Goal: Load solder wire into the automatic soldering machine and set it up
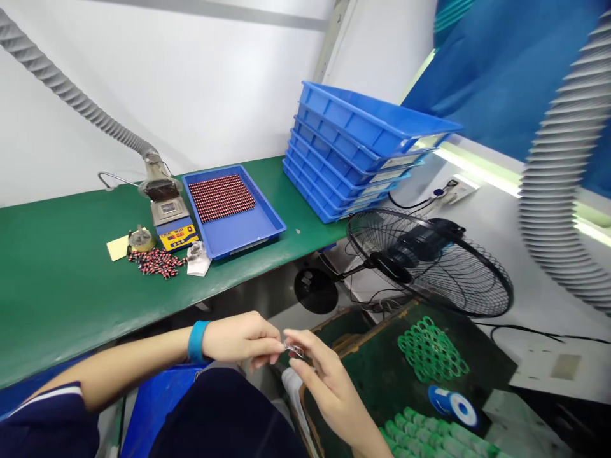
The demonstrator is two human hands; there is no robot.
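Note:
Over my lap, a small shiny piece (294, 350), clear or silvery, sits between my two hands; it is too small to tell its kind. My left hand (243, 338), with a blue band (196, 341) at the wrist, pinches its left end between thumb and finger. From the other side my right hand (327, 381) holds it, thumb below and fingers above. On the green bench (62, 273), a heap of small red-and-black parts (157, 261) lies in front of a blue-and-yellow solder pot (174, 222). Rows of similar parts (222, 197) fill part of a blue tray (238, 242).
Stacked blue bins (344, 152) stand at the bench's right end. A black fan (429, 261) is close on the right. Below it, a dark surface (367, 375) carries green rings (432, 350) and a blue wire spool (452, 406). Grey ducts (71, 83) hang at both sides.

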